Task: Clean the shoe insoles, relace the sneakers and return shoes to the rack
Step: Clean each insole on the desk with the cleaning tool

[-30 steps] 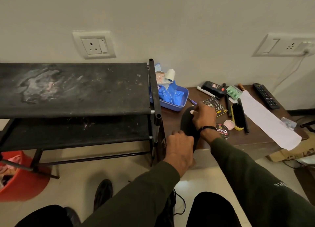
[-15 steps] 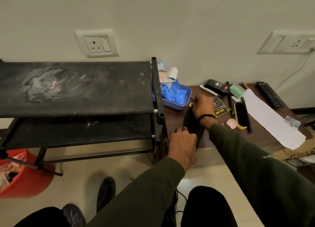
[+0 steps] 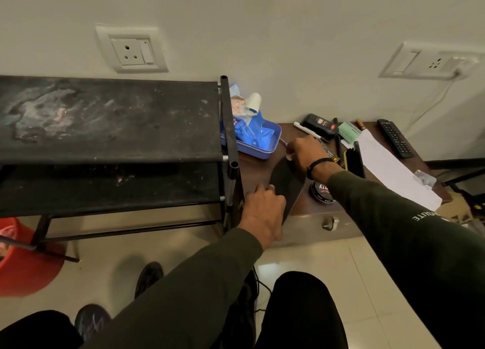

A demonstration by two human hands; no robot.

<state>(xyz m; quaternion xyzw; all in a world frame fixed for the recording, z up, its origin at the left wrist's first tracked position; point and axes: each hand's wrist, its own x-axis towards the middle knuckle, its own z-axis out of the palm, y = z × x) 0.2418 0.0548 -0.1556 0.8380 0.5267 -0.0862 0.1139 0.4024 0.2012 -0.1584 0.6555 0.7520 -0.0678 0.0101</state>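
One black insole (image 3: 284,183) in work, nothing more. Laid slantwise over the near edge of the brown table (image 3: 256,169), toe end on the wood, heel end hanging past the edge. Gripped at the heel end by the left hand (image 3: 265,212), with fingers curled round its side; pinched at the toe end by the right hand (image 3: 307,152), with fingers bent onto it.

Judged an early stage: cleaning of a first insole, by the look of it, with no cloth or brush in either hand. Left untouched just beside the right forearm: a shoe brush (image 3: 354,162) and a polish tin (image 3: 322,192). Beyond the insole, a blue tray (image 3: 265,150) of packets.

Down on the floor near the knees, well apart from the rack: two dark sneakers (image 3: 148,278), plus a thin black cord (image 3: 262,287), maybe a lace. Found no shoe on either visible shelf of the black shoe rack (image 3: 110,120).

Left to do, by this reckoning: the rest of the cleaning, a second insole nowhere seen, all the relacing, and the return of both shoes.
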